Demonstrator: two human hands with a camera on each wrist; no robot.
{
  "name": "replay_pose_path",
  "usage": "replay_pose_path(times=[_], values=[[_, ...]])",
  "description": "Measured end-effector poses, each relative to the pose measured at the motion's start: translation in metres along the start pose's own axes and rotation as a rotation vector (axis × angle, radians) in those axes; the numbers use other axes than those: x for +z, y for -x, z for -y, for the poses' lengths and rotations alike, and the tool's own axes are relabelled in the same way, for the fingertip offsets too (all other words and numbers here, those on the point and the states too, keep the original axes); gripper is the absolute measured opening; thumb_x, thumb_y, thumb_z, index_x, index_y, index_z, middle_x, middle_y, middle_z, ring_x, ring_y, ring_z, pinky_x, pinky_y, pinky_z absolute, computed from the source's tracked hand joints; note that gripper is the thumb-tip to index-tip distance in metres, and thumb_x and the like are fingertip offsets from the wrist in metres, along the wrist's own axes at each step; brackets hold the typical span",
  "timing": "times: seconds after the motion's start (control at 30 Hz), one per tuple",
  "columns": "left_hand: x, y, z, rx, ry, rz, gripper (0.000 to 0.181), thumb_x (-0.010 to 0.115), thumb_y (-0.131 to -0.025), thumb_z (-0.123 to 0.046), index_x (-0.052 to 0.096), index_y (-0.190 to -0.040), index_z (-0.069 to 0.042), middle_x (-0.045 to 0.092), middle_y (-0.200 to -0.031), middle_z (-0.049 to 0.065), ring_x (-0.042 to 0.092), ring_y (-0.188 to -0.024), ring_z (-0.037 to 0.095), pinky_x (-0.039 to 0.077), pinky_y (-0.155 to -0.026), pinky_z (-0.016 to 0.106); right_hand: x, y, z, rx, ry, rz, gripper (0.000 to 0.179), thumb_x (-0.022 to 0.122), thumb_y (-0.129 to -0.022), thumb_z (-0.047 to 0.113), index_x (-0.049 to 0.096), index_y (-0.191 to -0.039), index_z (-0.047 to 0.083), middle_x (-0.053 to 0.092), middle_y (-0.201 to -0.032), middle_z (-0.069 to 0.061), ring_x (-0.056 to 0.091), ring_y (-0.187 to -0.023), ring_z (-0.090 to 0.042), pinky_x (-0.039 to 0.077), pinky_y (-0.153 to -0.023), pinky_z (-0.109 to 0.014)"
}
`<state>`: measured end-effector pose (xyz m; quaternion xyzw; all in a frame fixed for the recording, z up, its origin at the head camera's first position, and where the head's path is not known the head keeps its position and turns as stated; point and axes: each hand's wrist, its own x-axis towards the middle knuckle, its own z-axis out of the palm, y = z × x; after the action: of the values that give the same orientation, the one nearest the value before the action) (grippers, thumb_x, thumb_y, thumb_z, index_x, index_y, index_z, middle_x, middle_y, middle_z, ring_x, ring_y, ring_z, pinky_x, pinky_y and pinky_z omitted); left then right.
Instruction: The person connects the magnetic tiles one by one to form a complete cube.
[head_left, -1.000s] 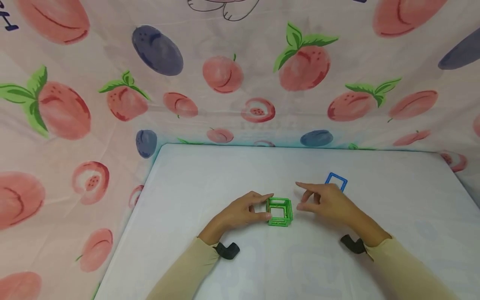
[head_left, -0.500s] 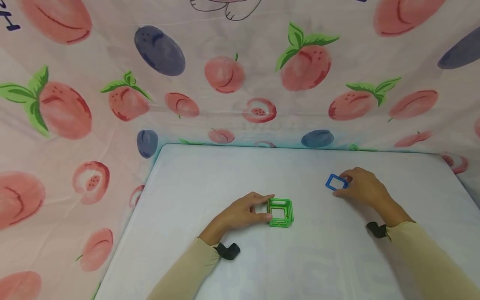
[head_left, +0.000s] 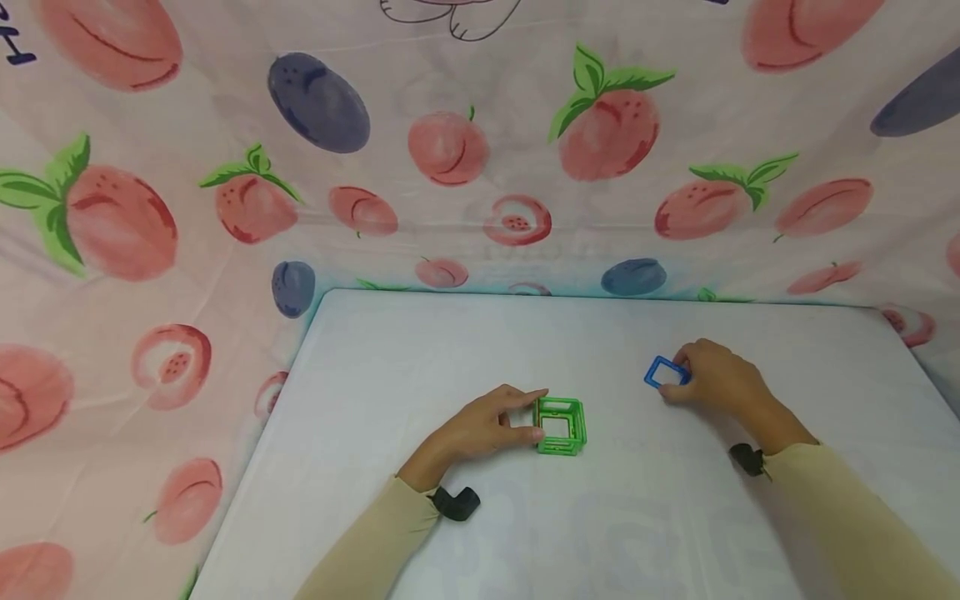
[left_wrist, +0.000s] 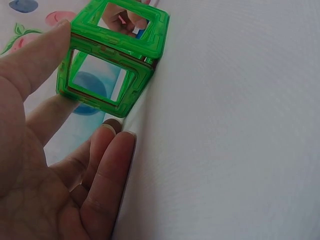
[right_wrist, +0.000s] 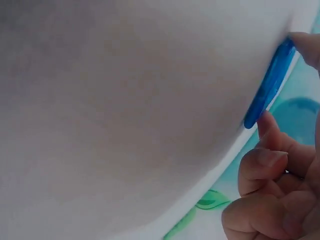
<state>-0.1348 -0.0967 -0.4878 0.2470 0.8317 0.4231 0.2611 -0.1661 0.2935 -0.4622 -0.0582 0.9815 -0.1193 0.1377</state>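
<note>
A cube of green see-through magnetic tiles [head_left: 562, 450] stands on the white table near its middle. My left hand [head_left: 480, 429] holds its left side between thumb and forefinger; in the left wrist view the thumb and a finger reach the edges of the green tile cube [left_wrist: 142, 87]. To the right and farther back, my right hand [head_left: 723, 383] pinches a blue square magnetic tile [head_left: 652, 372] by its right side. The right wrist view shows the blue tile [right_wrist: 270, 85] nearly edge-on, between thumb and fingertip, close over the table, with the other fingers curled.
The white table [head_left: 375, 350] ends at the back and left against a hanging cloth [head_left: 450, 217] printed with peaches and blue fruit. A black wrist strap piece [head_left: 456, 503] sticks out at the left cuff, another black piece [head_left: 747, 459] at the right.
My right hand went from beside the green cube over to the blue tile, took hold of it, and has shifted it slightly left and nearer. The left hand stays on the cube.
</note>
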Motion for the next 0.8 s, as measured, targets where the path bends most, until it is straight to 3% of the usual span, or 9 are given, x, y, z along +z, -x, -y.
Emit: replay_pose_path(times=[0.2,0.3,0.43,0.8], values=[[0.000,0.000,-0.001,-0.003,0.003,-0.004,0.063,0.070,-0.095,-0.049,0.048,-0.152,-0.037,0.056,-0.132,-0.008,0.051,-0.081,0.010,0.043,-0.072,0.023,-0.003,0.006,0.019,-0.079,0.228,-0.052,0.060,0.079,-0.077,0.048,0.064,-0.102,-0.004,0.058,-0.094,-0.014,0.054,-0.074,-0.023,0.055,-0.065,-0.046],[0.000,0.000,-0.002,-0.002,0.001,-0.004,0.063,0.071,-0.095,-0.049,0.048,-0.153,-0.037,0.056,-0.132,-0.007,0.051,-0.081,0.010,0.043,-0.072,0.023,-0.001,0.009,0.026,-0.158,0.312,-0.111,0.051,0.078,-0.075,0.044,0.060,-0.088,-0.002,0.052,-0.084,-0.010,0.046,-0.063,-0.018,0.047,-0.053,-0.038],[0.000,0.000,-0.003,-0.002,0.003,-0.005,0.063,0.071,-0.095,-0.048,0.048,-0.153,-0.037,0.056,-0.132,-0.007,0.050,-0.081,0.009,0.043,-0.072,0.023,0.006,0.013,0.030,-0.244,0.364,-0.203,0.046,0.079,-0.073,0.040,0.056,-0.081,0.001,0.047,-0.077,-0.006,0.039,-0.055,-0.015,0.039,-0.046,-0.033],[0.000,0.001,-0.003,-0.012,0.011,-0.008,0.062,0.071,-0.094,-0.049,0.047,-0.151,-0.043,0.056,-0.130,-0.009,0.051,-0.082,0.010,0.044,-0.073,0.023,0.009,0.017,0.038,-0.357,0.429,-0.245,0.049,0.083,-0.074,0.043,0.056,-0.078,0.003,0.043,-0.073,-0.003,0.037,-0.056,-0.013,0.035,-0.045,-0.028]])
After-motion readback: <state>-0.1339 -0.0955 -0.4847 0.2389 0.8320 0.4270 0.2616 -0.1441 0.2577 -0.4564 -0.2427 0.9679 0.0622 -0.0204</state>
